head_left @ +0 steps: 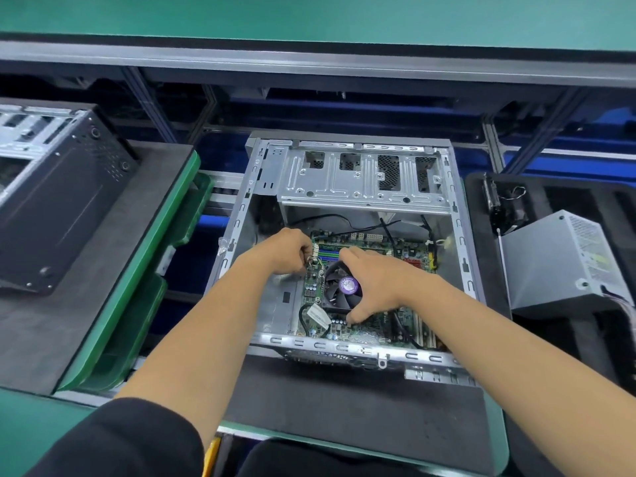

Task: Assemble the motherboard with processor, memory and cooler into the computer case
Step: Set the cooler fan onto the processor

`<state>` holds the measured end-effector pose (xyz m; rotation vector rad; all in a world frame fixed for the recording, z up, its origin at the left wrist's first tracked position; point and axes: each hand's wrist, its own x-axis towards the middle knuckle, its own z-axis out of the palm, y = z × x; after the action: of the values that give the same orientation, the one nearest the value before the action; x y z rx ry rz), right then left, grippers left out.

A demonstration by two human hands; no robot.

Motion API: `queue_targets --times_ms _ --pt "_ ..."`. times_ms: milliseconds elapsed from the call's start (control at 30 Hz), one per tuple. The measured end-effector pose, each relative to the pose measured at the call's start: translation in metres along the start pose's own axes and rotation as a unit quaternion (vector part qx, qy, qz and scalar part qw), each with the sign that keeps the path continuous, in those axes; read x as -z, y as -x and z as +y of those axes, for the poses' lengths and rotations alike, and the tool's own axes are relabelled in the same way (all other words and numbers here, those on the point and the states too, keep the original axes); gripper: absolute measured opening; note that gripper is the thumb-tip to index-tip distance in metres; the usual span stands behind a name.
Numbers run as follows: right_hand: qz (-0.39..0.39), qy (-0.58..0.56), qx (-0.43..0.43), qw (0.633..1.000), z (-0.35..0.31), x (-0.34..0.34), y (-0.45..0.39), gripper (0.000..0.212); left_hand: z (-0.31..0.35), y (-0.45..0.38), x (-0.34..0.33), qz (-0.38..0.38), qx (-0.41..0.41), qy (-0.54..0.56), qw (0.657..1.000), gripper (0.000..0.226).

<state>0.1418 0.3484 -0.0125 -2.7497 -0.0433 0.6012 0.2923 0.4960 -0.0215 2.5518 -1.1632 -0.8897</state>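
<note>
Single head-worn wide-angle view, looking forward and steeply down from above the open grey metal computer case (347, 173), which sits centre frame, close. Both bare forearms enter from the bottom edge toward the case. Wide-angle bending curves the grey aluminium rail (309, 60) beyond the case. Left of the case, a second black case (58, 208); right of it, a silver power supply box (554, 259). No second view.
</note>
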Motion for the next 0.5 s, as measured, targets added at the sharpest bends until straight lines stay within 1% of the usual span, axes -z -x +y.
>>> queue_targets --times_ms 100,167,267,300,500 --pt "0.002 0.002 0.001 1.0 0.001 -0.001 -0.001 0.088 0.0 -0.001 -0.005 0.02 0.039 -0.007 0.999 0.015" --pt "0.002 0.0 0.001 1.0 0.001 -0.001 -0.001 0.088 0.0 0.001 -0.006 0.028 0.062 -0.01 0.998 0.011" --pt "0.003 -0.001 0.001 1.0 0.002 -0.001 -0.002 0.088 0.004 0.002 -0.007 0.016 0.066 -0.014 0.998 0.031" --pt "0.003 0.0 0.001 1.0 0.002 -0.001 -0.002 0.088 0.005 0.003 -0.008 0.013 0.066 -0.018 0.998 0.034" --pt "-0.002 0.002 0.002 1.0 0.002 0.0 -0.003 0.09 0.006 0.002 -0.014 0.028 0.077 0.006 0.997 0.022"
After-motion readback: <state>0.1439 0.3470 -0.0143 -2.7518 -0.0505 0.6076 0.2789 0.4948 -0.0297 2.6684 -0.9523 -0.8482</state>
